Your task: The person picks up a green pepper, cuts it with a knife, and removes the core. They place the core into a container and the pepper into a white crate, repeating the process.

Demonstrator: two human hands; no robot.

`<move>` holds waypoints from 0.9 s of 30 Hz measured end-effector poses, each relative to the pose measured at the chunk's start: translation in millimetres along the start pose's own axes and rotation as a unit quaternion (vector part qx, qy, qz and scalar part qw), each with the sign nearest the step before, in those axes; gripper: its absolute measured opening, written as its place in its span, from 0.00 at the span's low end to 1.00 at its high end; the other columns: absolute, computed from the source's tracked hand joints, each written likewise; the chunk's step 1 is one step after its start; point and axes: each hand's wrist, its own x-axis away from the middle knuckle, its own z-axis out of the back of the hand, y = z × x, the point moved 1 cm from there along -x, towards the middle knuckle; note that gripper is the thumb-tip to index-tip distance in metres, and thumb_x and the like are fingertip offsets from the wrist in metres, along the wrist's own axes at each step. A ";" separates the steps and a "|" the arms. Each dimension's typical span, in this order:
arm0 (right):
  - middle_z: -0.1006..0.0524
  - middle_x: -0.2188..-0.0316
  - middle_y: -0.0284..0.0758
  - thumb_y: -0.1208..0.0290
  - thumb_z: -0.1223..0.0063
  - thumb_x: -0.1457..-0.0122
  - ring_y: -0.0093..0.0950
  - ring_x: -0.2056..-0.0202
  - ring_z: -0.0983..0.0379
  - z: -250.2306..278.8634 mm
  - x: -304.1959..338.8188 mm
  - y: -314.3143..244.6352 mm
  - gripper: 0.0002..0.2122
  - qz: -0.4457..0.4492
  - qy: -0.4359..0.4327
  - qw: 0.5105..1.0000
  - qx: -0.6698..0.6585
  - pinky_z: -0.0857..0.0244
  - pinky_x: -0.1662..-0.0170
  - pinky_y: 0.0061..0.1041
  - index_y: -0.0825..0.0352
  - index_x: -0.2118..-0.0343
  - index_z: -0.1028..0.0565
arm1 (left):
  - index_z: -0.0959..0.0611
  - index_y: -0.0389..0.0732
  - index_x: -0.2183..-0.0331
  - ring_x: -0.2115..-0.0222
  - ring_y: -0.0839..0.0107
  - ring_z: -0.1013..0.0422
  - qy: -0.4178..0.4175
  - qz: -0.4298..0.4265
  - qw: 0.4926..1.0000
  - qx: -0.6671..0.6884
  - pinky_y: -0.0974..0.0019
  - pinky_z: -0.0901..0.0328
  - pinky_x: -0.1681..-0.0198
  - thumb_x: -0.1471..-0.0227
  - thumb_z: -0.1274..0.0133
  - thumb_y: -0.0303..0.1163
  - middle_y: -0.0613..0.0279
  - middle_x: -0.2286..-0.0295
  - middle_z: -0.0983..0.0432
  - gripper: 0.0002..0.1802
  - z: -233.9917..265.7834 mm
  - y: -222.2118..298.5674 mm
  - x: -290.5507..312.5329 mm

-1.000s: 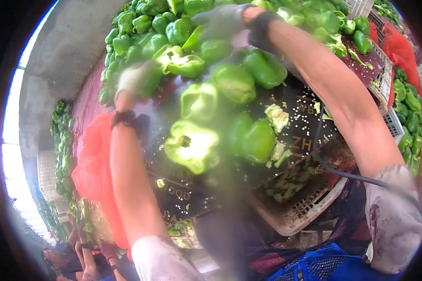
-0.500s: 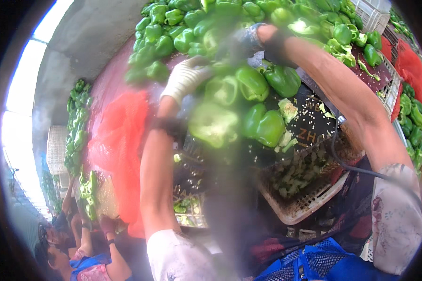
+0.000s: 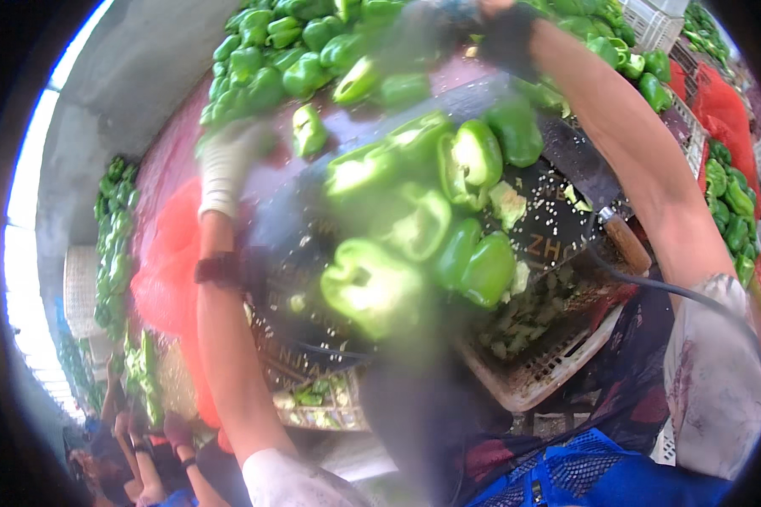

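Note:
My left hand (image 3: 235,156), in a white knitted glove, reaches to the left beside whole green peppers; its fingers are smeared by motion. At the far side, my right hand (image 3: 440,29), in a grey-blue glove, is blurred over the pepper heap (image 3: 313,42). I cannot make out whether either holds anything. Between my arms, cut bell pepper halves (image 3: 368,283) and a pepper (image 3: 482,264) lie on a dark printed board (image 3: 304,253) strewn with white seeds. Near my right forearm rests a knife (image 3: 624,237) with a wooden handle. A cut piece (image 3: 309,129) lies by my left hand.
A red mesh bag (image 3: 169,279) lies left of my forearm. Below the board stands a dirty crate (image 3: 524,372) of scraps. A thin cable (image 3: 651,283) crosses my right arm. More peppers and crates stand at the right; co-workers' arms (image 3: 186,456) show at lower left.
My hands have moved apart, the left one leftward and the right one farther away. The knife's wooden handle has come into sight. The pepper pieces on the board lie more spread out.

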 end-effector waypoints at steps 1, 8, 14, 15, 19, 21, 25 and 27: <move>0.23 0.57 0.40 0.63 0.36 0.56 0.37 0.55 0.27 9.2 -10.6 1.1 0.32 -0.013 -0.007 0.999 -0.030 0.34 0.49 0.34 0.59 0.44 0.33 | 0.19 0.41 0.55 0.69 0.75 0.28 0.052 0.026 0.997 -0.047 0.72 0.33 0.68 0.52 0.38 0.38 0.62 0.66 0.21 0.22 3.9 -11.5 -15.2; 0.20 0.59 0.35 0.60 0.36 0.54 0.33 0.61 0.23 -28.6 -80.9 -45.4 0.36 0.058 0.160 0.959 0.228 0.30 0.59 0.30 0.54 0.39 0.36 | 0.27 0.45 0.46 0.62 0.66 0.27 0.097 0.017 0.986 -0.136 0.65 0.30 0.62 0.61 0.33 0.39 0.54 0.58 0.24 0.38 -4.4 -113.6 -91.0; 0.22 0.56 0.39 0.71 0.46 0.48 0.33 0.57 0.25 -38.8 -127.4 -13.3 0.18 0.033 0.233 0.921 0.311 0.31 0.57 0.30 0.62 0.52 0.24 | 0.25 0.44 0.55 0.66 0.65 0.27 0.119 0.021 0.990 -0.074 0.65 0.30 0.61 0.68 0.29 0.39 0.56 0.64 0.23 0.35 -17.8 -84.0 -92.6; 0.22 0.56 0.39 0.71 0.46 0.48 0.33 0.57 0.25 -41.2 -130.7 -2.1 0.18 0.031 0.230 0.922 0.311 0.31 0.57 0.30 0.62 0.52 0.24 | 0.25 0.43 0.55 0.66 0.66 0.27 0.104 0.004 0.993 -0.048 0.65 0.30 0.60 0.68 0.29 0.39 0.58 0.66 0.23 0.36 -32.8 -78.0 -88.3; 0.23 0.57 0.38 0.73 0.49 0.47 0.34 0.58 0.25 -39.2 -122.9 3.2 0.18 0.081 0.251 0.952 0.157 0.33 0.57 0.31 0.63 0.51 0.27 | 0.24 0.50 0.55 0.78 0.69 0.27 0.102 0.055 0.988 0.105 0.67 0.32 0.79 0.70 0.29 0.35 0.60 0.67 0.24 0.35 -22.4 -54.3 -34.6; 0.23 0.61 0.40 0.70 0.46 0.48 0.36 0.58 0.26 -42.5 -116.0 -19.1 0.15 0.112 0.209 0.962 0.134 0.33 0.57 0.34 0.61 0.56 0.25 | 0.24 0.48 0.53 0.71 0.68 0.26 0.089 0.064 0.980 0.168 0.68 0.30 0.76 0.70 0.30 0.29 0.58 0.65 0.24 0.37 -11.9 -61.5 1.2; 0.23 0.62 0.39 0.70 0.46 0.48 0.36 0.59 0.26 -14.9 -63.6 -4.6 0.14 0.268 0.262 0.893 0.251 0.32 0.58 0.34 0.59 0.57 0.23 | 0.21 0.52 0.55 0.75 0.73 0.29 0.038 0.098 0.972 0.209 0.75 0.32 0.78 0.71 0.30 0.24 0.68 0.67 0.26 0.35 -29.9 -15.4 48.0; 0.22 0.63 0.39 0.71 0.46 0.48 0.37 0.60 0.25 -18.0 -26.3 -37.9 0.14 0.328 0.202 0.877 0.286 0.32 0.58 0.34 0.57 0.57 0.23 | 0.21 0.51 0.55 0.75 0.73 0.29 0.008 0.091 0.966 0.240 0.75 0.32 0.77 0.71 0.31 0.24 0.68 0.67 0.26 0.35 -18.5 -0.1 87.0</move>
